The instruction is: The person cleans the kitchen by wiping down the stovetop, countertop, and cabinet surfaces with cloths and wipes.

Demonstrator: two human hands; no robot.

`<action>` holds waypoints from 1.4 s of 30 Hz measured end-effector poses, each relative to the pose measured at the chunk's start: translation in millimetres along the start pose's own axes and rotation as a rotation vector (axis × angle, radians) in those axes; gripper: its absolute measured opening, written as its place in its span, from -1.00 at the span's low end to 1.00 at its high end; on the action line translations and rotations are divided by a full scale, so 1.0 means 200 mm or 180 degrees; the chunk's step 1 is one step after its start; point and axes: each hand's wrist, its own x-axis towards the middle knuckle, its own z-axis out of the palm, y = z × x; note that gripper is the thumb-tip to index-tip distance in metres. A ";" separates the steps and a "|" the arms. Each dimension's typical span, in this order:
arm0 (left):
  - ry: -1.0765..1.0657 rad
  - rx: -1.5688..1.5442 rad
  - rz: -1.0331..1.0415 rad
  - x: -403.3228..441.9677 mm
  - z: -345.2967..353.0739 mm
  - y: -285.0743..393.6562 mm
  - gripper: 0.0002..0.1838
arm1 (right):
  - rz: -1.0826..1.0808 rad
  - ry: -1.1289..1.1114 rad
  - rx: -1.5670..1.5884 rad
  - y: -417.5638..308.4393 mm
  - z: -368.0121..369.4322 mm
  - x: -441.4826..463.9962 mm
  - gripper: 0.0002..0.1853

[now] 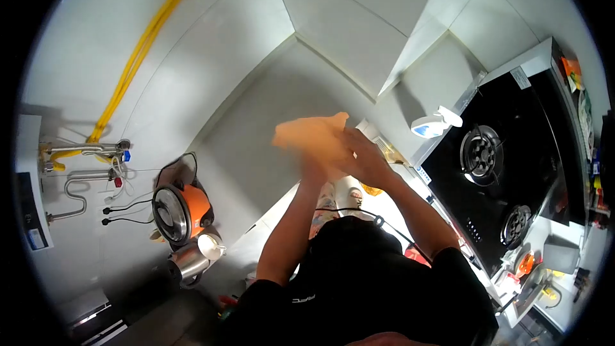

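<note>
An orange cloth (311,132) is held up over the grey countertop (256,115), in front of my body. My left hand (317,163) is underneath the cloth, blurred by motion, its fingers mostly hidden by the fabric. On the right edge of the cloth, my right hand (364,157) has its fingers bent against the fabric. The two hands are close together.
An orange rice cooker (186,211) and a metal kettle (189,261) stand at the left. A black gas stove (493,166) is at the right, with a white spray bottle (435,123) beside it. Yellow pipes (138,54) run down the left wall.
</note>
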 end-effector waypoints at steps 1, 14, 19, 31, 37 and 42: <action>-0.0200 0.0041 -0.0067 0.04 0.01 0.01 -0.30 | 0.0013 0.0048 -0.0142 0.01 0.00 0.01 -0.17; -0.0078 -0.0003 0.0730 1.37 0.44 0.64 -0.50 | -0.2479 0.4028 -0.2104 -0.40 -1.18 0.51 -0.35; 0.0648 0.0778 0.0810 1.90 0.61 0.51 -0.49 | -0.2432 0.3956 -0.1822 -0.42 -1.30 0.68 -0.29; -0.0463 0.1267 0.1730 0.63 0.99 -0.49 -0.56 | -0.2126 0.4300 -0.3285 -0.26 -1.34 0.74 -0.19; -0.0074 0.1929 0.3421 1.20 1.17 0.12 -0.48 | -0.2482 0.3855 -0.2337 -0.30 -1.32 0.75 -0.15; 0.1019 0.0191 0.0365 1.83 0.70 -0.09 -0.21 | -0.2346 0.3850 -0.1502 -0.32 -1.27 0.76 -0.11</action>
